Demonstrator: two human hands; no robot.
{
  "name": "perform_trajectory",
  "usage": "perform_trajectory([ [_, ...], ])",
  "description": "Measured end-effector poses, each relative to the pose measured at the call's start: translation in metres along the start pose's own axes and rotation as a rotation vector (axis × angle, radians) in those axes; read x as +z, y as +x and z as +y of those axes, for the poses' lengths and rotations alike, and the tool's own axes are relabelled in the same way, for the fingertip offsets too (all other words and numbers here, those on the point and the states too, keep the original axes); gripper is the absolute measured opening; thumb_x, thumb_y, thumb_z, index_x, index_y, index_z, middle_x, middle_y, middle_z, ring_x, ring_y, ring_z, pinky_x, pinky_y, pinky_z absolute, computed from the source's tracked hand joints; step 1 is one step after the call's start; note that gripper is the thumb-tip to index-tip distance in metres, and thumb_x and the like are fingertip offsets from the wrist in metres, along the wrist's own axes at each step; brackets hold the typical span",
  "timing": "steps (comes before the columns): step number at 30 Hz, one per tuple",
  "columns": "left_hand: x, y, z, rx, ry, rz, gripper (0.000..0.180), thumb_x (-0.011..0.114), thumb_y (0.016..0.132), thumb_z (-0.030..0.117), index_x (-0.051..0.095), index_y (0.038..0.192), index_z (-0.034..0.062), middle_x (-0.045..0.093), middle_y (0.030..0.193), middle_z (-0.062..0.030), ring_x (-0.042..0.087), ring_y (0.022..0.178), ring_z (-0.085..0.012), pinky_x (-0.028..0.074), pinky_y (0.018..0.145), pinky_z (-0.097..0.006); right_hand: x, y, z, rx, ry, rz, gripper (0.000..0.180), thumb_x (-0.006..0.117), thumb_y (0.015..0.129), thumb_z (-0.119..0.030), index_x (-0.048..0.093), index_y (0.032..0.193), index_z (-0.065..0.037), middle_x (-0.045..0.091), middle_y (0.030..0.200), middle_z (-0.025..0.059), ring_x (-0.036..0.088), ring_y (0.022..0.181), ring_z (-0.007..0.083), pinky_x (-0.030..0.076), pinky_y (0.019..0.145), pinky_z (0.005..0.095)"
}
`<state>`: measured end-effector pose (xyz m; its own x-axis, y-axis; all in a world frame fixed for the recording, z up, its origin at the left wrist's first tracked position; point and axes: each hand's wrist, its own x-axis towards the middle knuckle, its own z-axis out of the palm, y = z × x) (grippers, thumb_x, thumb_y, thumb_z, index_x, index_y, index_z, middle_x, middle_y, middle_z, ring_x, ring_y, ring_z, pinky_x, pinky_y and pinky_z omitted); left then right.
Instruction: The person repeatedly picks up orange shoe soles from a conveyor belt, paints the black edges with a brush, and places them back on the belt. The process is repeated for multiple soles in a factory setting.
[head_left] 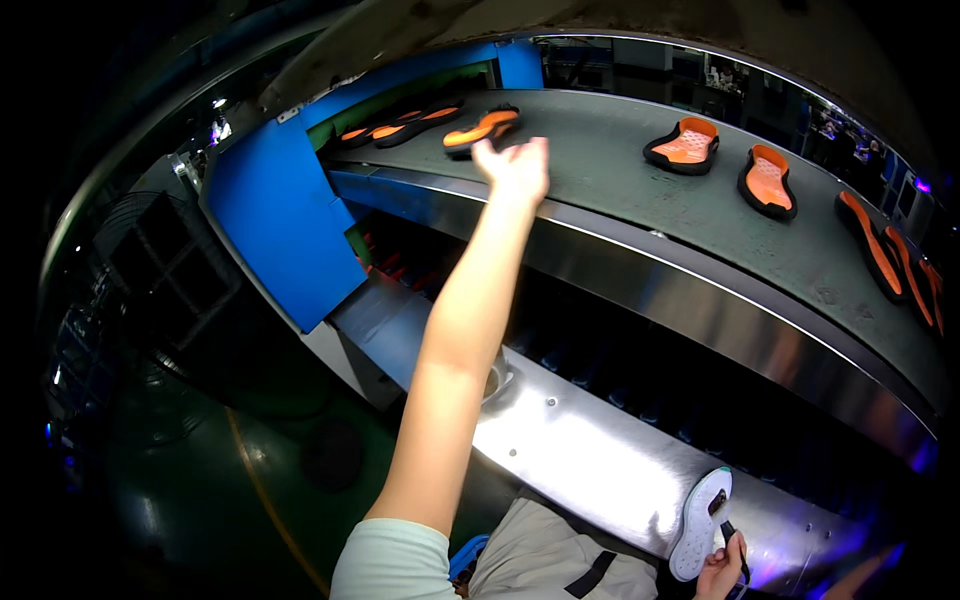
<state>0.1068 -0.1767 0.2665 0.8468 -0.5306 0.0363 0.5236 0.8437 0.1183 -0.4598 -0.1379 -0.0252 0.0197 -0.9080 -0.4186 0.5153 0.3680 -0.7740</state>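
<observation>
My left hand [517, 172] reaches far out over the grey conveyor belt [600, 140], fingers apart. Just beyond its fingertips lies an orange and black shoe sole [482, 131], slightly blurred; whether they touch is hard to tell. Low on the right, my right hand [724, 568] grips a thin black pen-like tool [738, 541]. The tool's upper end is at a white shoe sole [692, 535] with a dark patch, which is at the edge of the metal ledge [600, 430]. How that sole is supported is partly hidden.
More orange and black soles [684, 147] ride the belt, to the right and near the blue machine housing [275, 220] on the left. A metal rail [620, 255] edges the belt. A cup-like object [494, 382] is partly behind my left arm. Dark shelving lies under the belt.
</observation>
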Motion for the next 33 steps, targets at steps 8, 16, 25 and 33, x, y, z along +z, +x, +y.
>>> perform_trajectory([
  [8, 0.033, -0.025, -0.176, 0.365, 1.982, -0.503, 0.057, 0.058, 0.071, 0.017, 0.038, 0.124, 0.011, 0.026, 0.132, -0.0202, 0.037, 0.115, -0.035, 0.033, 0.094, -0.041, 0.0, -0.013, -0.01, 0.086, 0.077, 0.013, 0.014, 0.055, 0.083, -0.01, 0.054, 0.094, -0.002, 0.055, 0.07, 0.0017, 0.044, 0.05, 0.0058, 0.037, 0.045, 0.0171],
  [16, 0.02, 0.004, -0.214, 0.406, 2.688, -0.34, 0.038, 0.05, 0.081, 0.023, 0.051, 0.116, 0.009, 0.039, 0.128, -0.0096, 0.046, 0.111, -0.0254, 0.039, 0.086, -0.038, -0.024, -0.015, -0.024, 0.119, 0.0, -0.021, 0.027, 0.049, 0.086, -0.016, 0.05, 0.105, 0.003, 0.043, 0.056, -0.0031, 0.038, 0.051, 0.0069, 0.034, 0.049, 0.0199],
  [25, 0.039, -0.141, -0.169, 1.353, 1.893, -1.136, 0.012, 0.062, 0.07, 0.025, 0.063, 0.071, 0.0134, 0.057, 0.073, 0.0008, 0.05, 0.079, -0.0178, 0.033, 0.076, -0.034, -0.022, 0.013, -0.023, 0.076, -0.05, -0.187, 0.035, 0.051, 0.084, -0.017, 0.047, 0.113, 0.003, 0.053, 0.072, 0.0015, 0.04, 0.054, 0.0073, 0.034, 0.05, 0.0194],
  [33, -0.053, -0.256, -0.117, 0.307, 1.022, -0.306, 0.059, 0.05, 0.074, 0.004, 0.02, 0.125, -0.0024, 0.028, 0.124, -0.0191, 0.032, 0.111, -0.0315, 0.022, 0.098, -0.037, 0.013, -0.011, -0.027, -0.063, -0.018, -0.072, 0.02, 0.054, 0.084, -0.011, 0.052, 0.103, -0.005, 0.058, 0.082, 0.0024, 0.053, 0.064, 0.0084, 0.041, 0.052, 0.0179],
])
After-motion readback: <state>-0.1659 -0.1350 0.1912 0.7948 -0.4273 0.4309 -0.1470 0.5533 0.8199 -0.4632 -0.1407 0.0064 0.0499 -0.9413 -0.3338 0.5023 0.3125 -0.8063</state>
